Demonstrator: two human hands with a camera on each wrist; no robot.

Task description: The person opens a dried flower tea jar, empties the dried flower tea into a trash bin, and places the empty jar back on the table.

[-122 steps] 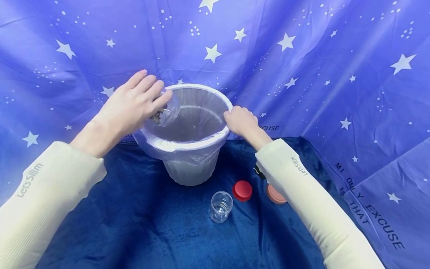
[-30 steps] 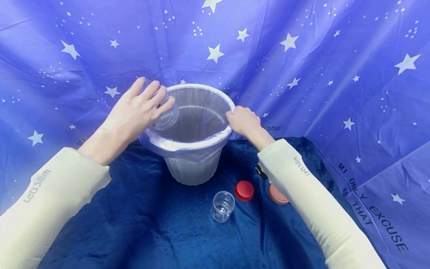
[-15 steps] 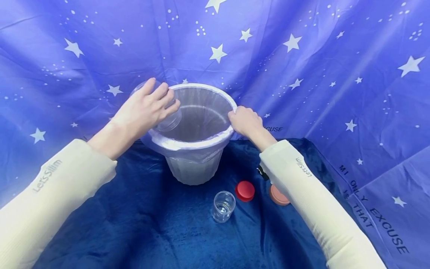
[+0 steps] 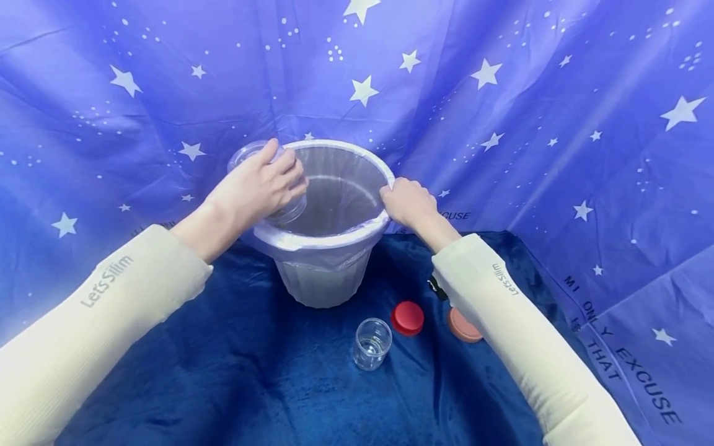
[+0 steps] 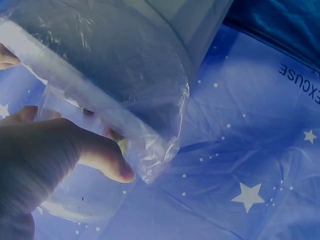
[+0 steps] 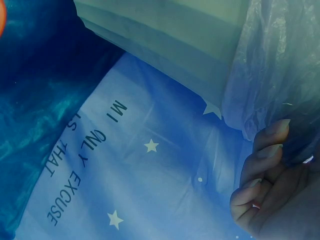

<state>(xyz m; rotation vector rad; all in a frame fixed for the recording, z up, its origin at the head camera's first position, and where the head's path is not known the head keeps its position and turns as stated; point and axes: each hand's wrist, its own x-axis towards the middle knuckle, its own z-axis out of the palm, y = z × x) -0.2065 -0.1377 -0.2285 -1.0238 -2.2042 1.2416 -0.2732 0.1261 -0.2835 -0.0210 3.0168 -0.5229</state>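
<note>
A white trash bin [image 4: 320, 286] with a clear plastic liner [image 6: 260, 75] folded over its rim stands at the back. My left hand [image 4: 262, 183] grips a clear jar [image 5: 95, 197], tipped mouth-down over the bin's left rim. Small dark and yellowish bits [image 5: 120, 142] show close to the jar's mouth in the left wrist view; the mouth itself is partly hidden behind the rim. On the bin's right side, my right hand [image 4: 409, 201] holds the rim, its fingers [image 6: 265, 160] curled under the edge against the liner.
In front of the bin, a smaller clear jar [image 4: 372, 347] stands upright on the dark blue cloth [image 4: 251, 371]. Beside it lie a red lid [image 4: 408, 318] and an orange lid [image 4: 463, 325], the latter partly under the right sleeve. A starry blue curtain [image 4: 446, 124] hangs behind.
My left hand has shifted right and the jar is turned further over. Dark bits seen inside the jar in the earliest head frame no longer show there. The right hand keeps its hold.
</note>
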